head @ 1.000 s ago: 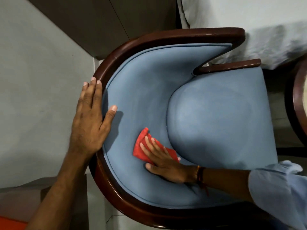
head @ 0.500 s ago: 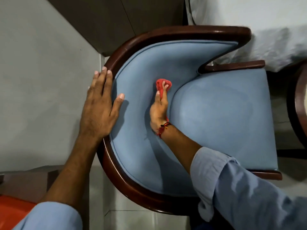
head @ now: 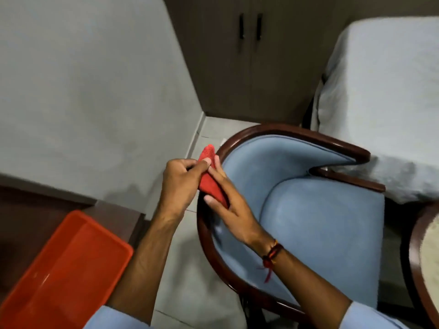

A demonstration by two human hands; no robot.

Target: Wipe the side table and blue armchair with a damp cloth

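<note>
The blue armchair (head: pixel 318 210) with its dark wooden rim fills the middle and right of the head view. Above the chair's left rim both hands hold a folded red cloth (head: pixel 210 180). My left hand (head: pixel 181 182) pinches the cloth's upper end between thumb and fingers. My right hand (head: pixel 231 205) lies under and around the lower part of the cloth, thumb at its bottom edge. The cloth is lifted off the upholstery. A red thread band is on my right wrist.
An orange plastic tub (head: pixel 59 269) rests on a dark wooden table (head: pixel 31 210) at the lower left. A grey wall (head: pixel 83 79) stands left, dark cabinet doors (head: pixel 249 55) behind, a white-covered bed (head: pixel 384 91) at the right, and another round wooden piece (head: pixel 418 257) at the right edge.
My right hand has lifted the cloth off the chair's inner back to the left rim. My left hand left the rim and took hold of the cloth. The view pulled back.
</note>
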